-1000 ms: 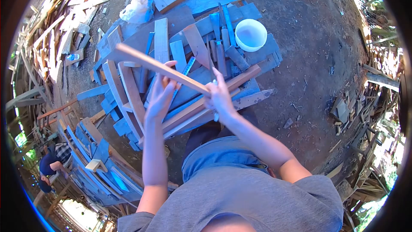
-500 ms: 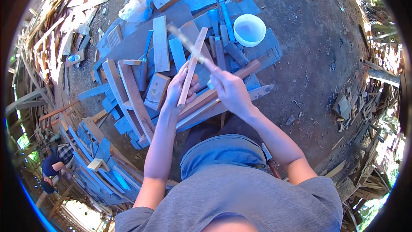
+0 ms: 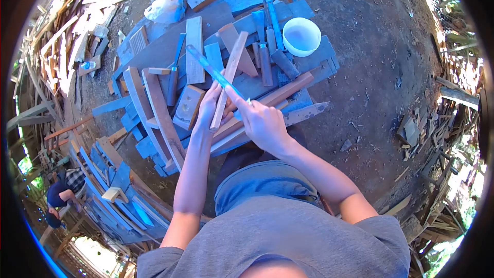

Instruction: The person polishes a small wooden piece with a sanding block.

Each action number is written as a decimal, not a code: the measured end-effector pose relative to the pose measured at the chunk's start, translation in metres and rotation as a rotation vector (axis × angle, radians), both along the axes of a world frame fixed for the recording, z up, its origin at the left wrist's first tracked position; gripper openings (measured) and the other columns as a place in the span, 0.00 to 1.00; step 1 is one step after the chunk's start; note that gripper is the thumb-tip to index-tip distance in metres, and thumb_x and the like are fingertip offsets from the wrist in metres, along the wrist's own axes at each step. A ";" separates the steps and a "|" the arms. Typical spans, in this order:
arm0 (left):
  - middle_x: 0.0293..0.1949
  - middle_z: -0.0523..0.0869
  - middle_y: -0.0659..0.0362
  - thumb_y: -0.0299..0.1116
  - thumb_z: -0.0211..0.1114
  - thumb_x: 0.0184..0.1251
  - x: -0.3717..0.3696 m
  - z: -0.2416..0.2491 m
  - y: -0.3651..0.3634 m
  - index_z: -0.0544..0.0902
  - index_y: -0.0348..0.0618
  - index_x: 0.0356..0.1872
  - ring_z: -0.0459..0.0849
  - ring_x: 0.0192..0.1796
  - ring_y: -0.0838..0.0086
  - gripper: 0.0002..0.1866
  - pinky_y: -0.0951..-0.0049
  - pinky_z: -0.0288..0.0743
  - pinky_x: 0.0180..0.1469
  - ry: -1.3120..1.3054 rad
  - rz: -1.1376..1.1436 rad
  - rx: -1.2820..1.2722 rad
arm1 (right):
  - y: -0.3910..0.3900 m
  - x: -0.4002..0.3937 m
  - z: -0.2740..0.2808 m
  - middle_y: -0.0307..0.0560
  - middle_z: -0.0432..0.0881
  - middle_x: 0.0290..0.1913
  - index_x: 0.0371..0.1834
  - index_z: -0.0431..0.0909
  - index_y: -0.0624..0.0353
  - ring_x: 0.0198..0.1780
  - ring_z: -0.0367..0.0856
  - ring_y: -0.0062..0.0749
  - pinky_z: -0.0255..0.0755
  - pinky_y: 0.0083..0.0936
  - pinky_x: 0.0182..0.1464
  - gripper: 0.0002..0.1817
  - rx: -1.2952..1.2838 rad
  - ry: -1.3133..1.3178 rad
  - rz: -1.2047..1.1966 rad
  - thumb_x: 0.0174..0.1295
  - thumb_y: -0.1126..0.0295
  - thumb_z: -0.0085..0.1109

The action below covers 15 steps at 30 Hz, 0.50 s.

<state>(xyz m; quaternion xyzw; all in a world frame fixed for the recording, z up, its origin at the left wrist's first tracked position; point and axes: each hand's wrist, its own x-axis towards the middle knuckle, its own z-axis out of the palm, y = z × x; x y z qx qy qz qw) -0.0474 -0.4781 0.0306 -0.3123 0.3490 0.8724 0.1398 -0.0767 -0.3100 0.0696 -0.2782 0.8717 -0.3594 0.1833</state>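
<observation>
My left hand (image 3: 207,105) is wrapped round a narrow wooden strip (image 3: 235,57), which slants up and away over the workbench. In my right hand (image 3: 265,127) is a chisel (image 3: 205,64), its long flat blade shining blue, with the index finger laid along the handle. The blade crosses the strip in this view, just above my left fingers. Under my hands lie a squared wooden bar (image 3: 294,86) and curved wooden pieces (image 3: 163,116). A wooden block with round hollows (image 3: 189,104) rests left of my left hand.
More chisels (image 3: 265,64) and a single chisel (image 3: 174,74) lie on the bench (image 3: 216,16). A white bucket (image 3: 301,37) stands at its right, a plastic bag (image 3: 168,4) at the far left. Another person (image 3: 60,195) sits beside a second bench at lower left. Scrap wood (image 3: 62,31) lines the sides.
My right hand has come down and left toward my body, bringing the chisel lower across the strip. The blade, blurred before, now shows sharply. My left hand keeps its hold.
</observation>
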 end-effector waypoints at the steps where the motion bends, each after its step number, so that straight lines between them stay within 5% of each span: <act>1: 0.22 0.69 0.65 0.39 0.39 0.82 0.001 0.004 0.002 0.53 0.57 0.77 0.66 0.13 0.82 0.26 0.84 0.63 0.09 0.022 -0.005 -0.052 | 0.000 0.001 0.000 0.53 0.80 0.25 0.73 0.64 0.38 0.26 0.85 0.51 0.78 0.43 0.25 0.31 0.007 -0.007 0.004 0.66 0.70 0.51; 5: 0.23 0.70 0.63 0.39 0.40 0.82 0.005 -0.001 -0.003 0.52 0.58 0.78 0.68 0.14 0.82 0.26 0.84 0.63 0.09 -0.006 0.080 -0.062 | -0.020 -0.029 -0.031 0.53 0.80 0.26 0.73 0.65 0.40 0.26 0.84 0.52 0.78 0.45 0.26 0.30 -0.034 0.027 0.014 0.66 0.70 0.50; 7: 0.23 0.70 0.63 0.39 0.40 0.82 0.007 -0.005 -0.006 0.52 0.58 0.78 0.67 0.15 0.81 0.26 0.83 0.63 0.09 0.013 0.082 -0.023 | -0.034 -0.048 -0.058 0.55 0.82 0.27 0.73 0.65 0.42 0.27 0.84 0.54 0.79 0.47 0.28 0.29 -0.035 0.003 -0.177 0.66 0.70 0.49; 10: 0.22 0.68 0.63 0.40 0.39 0.82 0.004 -0.004 -0.012 0.51 0.57 0.78 0.65 0.15 0.79 0.26 0.82 0.61 0.09 -0.034 0.128 0.079 | -0.020 -0.016 -0.031 0.56 0.83 0.27 0.73 0.65 0.43 0.28 0.85 0.54 0.79 0.47 0.29 0.29 -0.075 -0.046 -0.092 0.66 0.71 0.49; 15: 0.21 0.69 0.61 0.40 0.42 0.81 0.011 -0.010 -0.020 0.65 0.52 0.68 0.65 0.14 0.79 0.19 0.82 0.60 0.09 -0.123 0.220 0.199 | -0.025 -0.026 -0.022 0.56 0.83 0.28 0.73 0.64 0.42 0.33 0.87 0.52 0.80 0.46 0.31 0.32 -0.125 -0.131 0.053 0.64 0.71 0.51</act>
